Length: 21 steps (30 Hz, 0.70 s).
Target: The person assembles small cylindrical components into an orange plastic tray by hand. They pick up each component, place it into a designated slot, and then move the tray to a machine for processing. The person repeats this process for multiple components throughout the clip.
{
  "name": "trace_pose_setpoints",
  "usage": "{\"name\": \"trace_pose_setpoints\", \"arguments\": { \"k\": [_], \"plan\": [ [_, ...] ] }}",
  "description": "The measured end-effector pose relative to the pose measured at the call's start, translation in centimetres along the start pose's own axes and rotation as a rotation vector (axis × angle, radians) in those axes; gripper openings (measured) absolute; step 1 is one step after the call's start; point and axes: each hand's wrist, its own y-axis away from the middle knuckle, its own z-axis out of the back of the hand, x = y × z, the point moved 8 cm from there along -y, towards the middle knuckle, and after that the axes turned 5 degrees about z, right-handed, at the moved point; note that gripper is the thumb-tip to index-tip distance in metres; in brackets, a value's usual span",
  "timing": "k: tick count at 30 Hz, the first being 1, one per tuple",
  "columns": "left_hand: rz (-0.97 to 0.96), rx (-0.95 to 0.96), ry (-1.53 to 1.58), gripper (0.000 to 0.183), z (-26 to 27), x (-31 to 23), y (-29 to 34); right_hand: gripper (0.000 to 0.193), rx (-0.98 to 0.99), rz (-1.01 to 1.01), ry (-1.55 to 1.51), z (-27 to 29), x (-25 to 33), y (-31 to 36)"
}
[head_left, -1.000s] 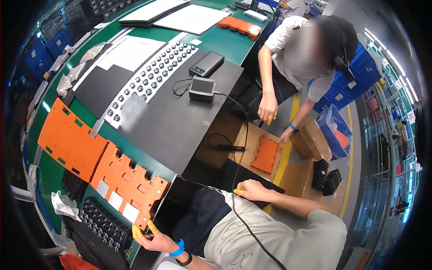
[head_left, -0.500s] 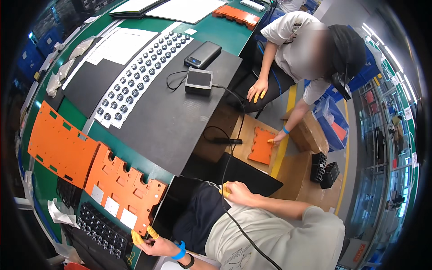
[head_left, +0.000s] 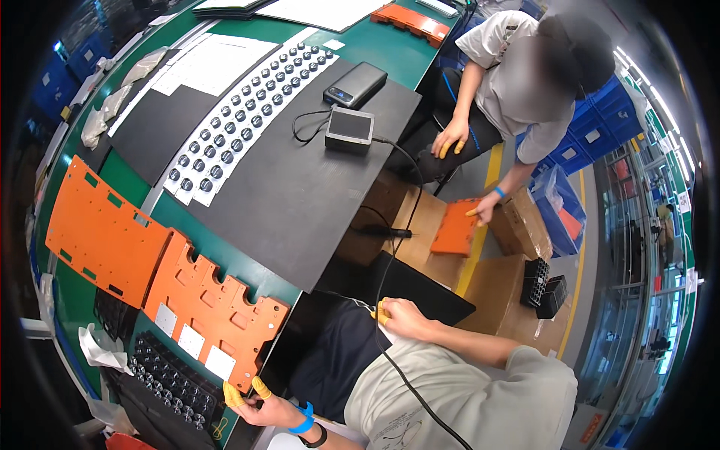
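Note:
My left hand (head_left: pixel 264 406), with yellow finger cots on its fingertips, grips the near corner of a notched orange panel (head_left: pixel 216 298) on the table. Three white square plates lie on that panel along its left edge, one being a white plate (head_left: pixel 220 362) close to my fingers. A flat orange panel (head_left: pixel 105 229) with slots adjoins it at the far left. My right hand (head_left: pixel 403 318) rests closed on my lap, with yellow cots too. A black cable (head_left: pixel 377 330) runs past its fingertips, and a thin white cord shows beside them. What its fingers hold is hidden.
A grey mat (head_left: pixel 292 202) carries rows of black round parts (head_left: pixel 225 141), a power bank (head_left: pixel 355 84) and a small screened box (head_left: pixel 349 129). Black trays of parts (head_left: pixel 169 382) stand at left. A co-worker's hand (head_left: pixel 486 208) holds an orange panel (head_left: pixel 455 229) over cardboard boxes.
The co-worker's orange panel, flat on the cardboard before, is now raised and tilted. The view has shifted slightly. My hands keep their places at the panel corner and on my lap.

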Motion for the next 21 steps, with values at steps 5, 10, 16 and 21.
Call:
{"name": "trace_pose_setpoints", "arguments": {
  "k": [5,10,16,21],
  "plan": [
    [-0.015,-0.010,0.016,0.044,0.0,-0.4,0.0,0.034,0.328,-0.098,0.456,3.9,-1.3,0.3],
    [0.032,0.006,0.028,0.046,0.1,-0.2,0.1,0.032,0.065,-0.011,0.453,14.2,6.6,-3.7],
    [0.024,0.013,0.067,0.049,0.1,-0.7,-0.2,0.051,-0.620,0.562,0.445,25.9,15.2,-11.5],
    [-0.018,0.015,0.065,0.050,0.1,-1.7,-0.5,0.098,-0.359,0.289,0.570,29.2,13.1,-20.1]
  ]
}}
